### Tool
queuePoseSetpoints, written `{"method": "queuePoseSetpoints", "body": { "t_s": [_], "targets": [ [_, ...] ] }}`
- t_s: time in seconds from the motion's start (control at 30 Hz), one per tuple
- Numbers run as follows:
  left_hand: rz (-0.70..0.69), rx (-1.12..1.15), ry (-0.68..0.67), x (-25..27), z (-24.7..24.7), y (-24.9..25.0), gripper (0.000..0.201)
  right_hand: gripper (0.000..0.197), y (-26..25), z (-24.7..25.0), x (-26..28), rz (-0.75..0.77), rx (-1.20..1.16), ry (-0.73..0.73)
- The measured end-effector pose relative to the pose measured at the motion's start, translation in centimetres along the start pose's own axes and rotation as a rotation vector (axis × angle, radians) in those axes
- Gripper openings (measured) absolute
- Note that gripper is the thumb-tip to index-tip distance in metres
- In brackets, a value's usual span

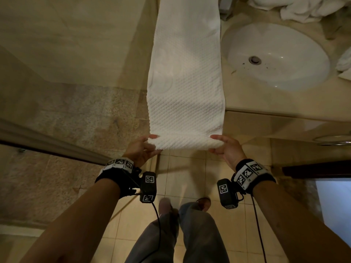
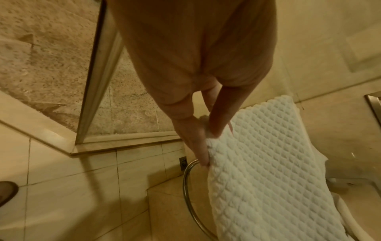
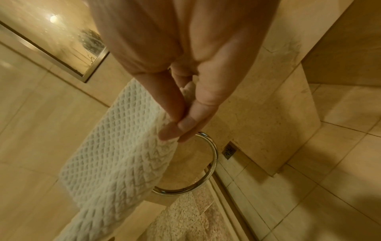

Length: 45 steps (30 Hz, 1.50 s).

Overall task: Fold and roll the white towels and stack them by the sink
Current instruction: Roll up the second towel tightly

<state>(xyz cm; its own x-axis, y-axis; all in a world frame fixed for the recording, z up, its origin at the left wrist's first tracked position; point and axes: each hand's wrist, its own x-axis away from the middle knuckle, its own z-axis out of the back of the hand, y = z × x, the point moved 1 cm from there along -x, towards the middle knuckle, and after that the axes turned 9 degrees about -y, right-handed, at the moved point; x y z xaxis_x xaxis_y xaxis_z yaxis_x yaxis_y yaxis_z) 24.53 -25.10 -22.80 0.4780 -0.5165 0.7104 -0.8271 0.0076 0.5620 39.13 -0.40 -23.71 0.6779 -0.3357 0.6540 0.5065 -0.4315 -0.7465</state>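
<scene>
A long white waffle-weave towel, folded into a narrow strip, lies lengthwise on the beige counter to the left of the sink and hangs past the counter's front edge. Its near end is turned over into a small roll. My left hand pinches the left end of that roll, thumb on top and fingers below. My right hand pinches the right end the same way. The wrist views show my left hand and my right hand each clamping the towel's thick textured edge.
A heap of crumpled white towels lies behind the sink, and more white cloth sits at its right. A chrome towel ring hangs under the counter front. A glass shower door edge runs at the left. My legs stand on the tiled floor.
</scene>
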Motion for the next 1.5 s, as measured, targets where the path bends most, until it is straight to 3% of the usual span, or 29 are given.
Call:
{"method": "queuePoseSetpoints", "body": {
  "t_s": [0.13,0.27,0.57,0.77,0.93,1.03,1.23,1.33,1.37,1.5],
  "targets": [
    [0.01,0.004,-0.019,0.1,-0.1,-0.1,0.038,0.043,0.2,0.9,-0.3,-0.012,0.127,-0.004],
    [0.014,-0.016,-0.048,0.2,-0.3,-0.3,0.045,0.034,-0.4,0.7,0.4,0.01,0.071,-0.003],
    [0.043,0.025,-0.057,-0.1,-1.0,0.3,0.037,0.009,-0.6,0.1,0.1,0.046,0.022,0.096],
    [0.028,-0.063,-0.125,-0.1,-0.9,0.5,0.039,0.024,-1.4,-0.1,0.1,0.083,0.199,0.204],
    [-0.03,-0.106,-0.011,-0.4,-1.2,0.5,0.034,0.032,-2.0,-0.3,-0.3,0.025,0.244,0.246],
    [-0.076,-0.14,0.043,-0.6,-1.5,1.4,0.03,0.054,-1.7,0.2,-1.2,0.003,0.257,0.228],
    [-0.158,-0.118,0.147,-0.9,-2.2,2.4,0.043,0.074,-1.3,1.6,-2.9,0.099,0.215,0.224],
    [-0.226,-0.153,0.228,-1.0,-2.6,2.5,0.058,0.06,-3.5,-0.3,-0.3,0.208,0.213,0.278],
    [-0.264,-0.181,0.245,-0.9,-2.8,2.7,0.055,0.052,-3.9,-0.6,0.1,0.249,0.252,0.297],
    [-0.322,-0.284,0.221,-0.5,-3.8,3.6,0.017,0.012,-3.7,-0.7,-0.5,0.286,0.344,0.255]
  ]
}}
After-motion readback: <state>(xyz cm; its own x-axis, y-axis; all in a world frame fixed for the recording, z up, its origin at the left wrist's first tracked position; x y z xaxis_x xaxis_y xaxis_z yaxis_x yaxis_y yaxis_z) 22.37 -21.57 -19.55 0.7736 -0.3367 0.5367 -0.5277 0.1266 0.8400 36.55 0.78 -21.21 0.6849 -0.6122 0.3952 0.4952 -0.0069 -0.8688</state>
